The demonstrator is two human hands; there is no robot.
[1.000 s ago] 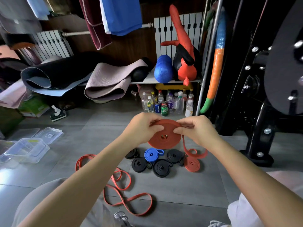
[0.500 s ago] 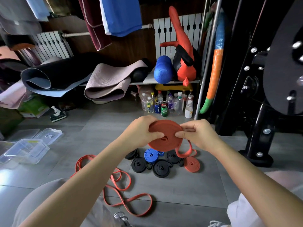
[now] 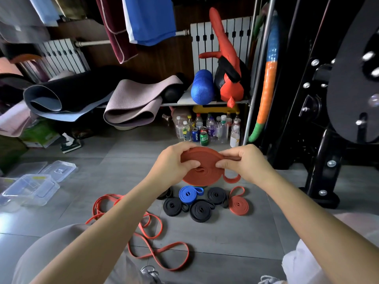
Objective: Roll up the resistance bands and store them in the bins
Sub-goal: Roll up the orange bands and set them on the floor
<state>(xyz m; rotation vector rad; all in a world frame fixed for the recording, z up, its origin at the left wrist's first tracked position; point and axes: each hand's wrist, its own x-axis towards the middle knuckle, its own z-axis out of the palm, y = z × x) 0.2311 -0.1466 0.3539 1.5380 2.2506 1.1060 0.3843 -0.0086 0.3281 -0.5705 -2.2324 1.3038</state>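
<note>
Grey tiled floor. Red coil was pinched at 9 and 3 o'clock by left hand and right hand, fingers clamped on it; springy rubber, judged liable to unwind.

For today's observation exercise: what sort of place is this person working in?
Probably a home gym's storage corner: rolled exercise mats, a blue foam roller, a black weight machine, and resistance bands on the floor.
</note>
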